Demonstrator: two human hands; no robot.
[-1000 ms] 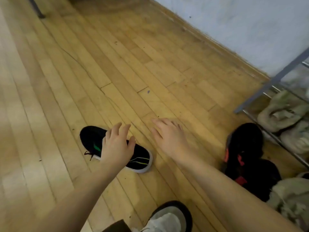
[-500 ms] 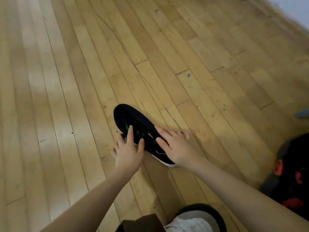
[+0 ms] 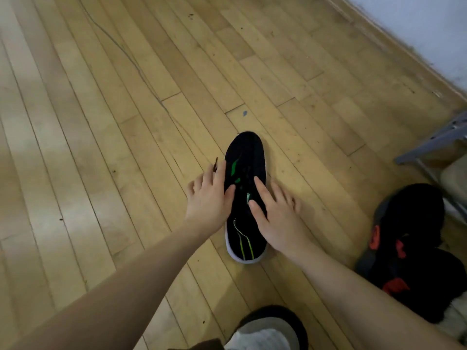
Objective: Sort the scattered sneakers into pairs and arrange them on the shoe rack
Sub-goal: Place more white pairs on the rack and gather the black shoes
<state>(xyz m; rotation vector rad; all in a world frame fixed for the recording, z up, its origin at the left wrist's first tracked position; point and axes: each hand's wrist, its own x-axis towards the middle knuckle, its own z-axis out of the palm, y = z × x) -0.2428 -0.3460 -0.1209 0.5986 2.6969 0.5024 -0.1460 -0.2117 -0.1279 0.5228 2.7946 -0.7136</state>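
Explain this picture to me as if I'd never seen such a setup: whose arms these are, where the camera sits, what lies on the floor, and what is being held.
There is no machine here: a person wears a camera on the head, looking forward and down, so both bare arms reach in from the bottom edge. The left hand and the right hand flank a black sneaker with green stripes on the wooden floor; the fingers lie on its top and sides, mostly straight, so it is touched rather than lifted. At right lie black sneakers with red marks, beside the grey metal shoe rack. At the bottom edge is a dark and pale rounded shape, possibly a shoe; I cannot tell for sure.
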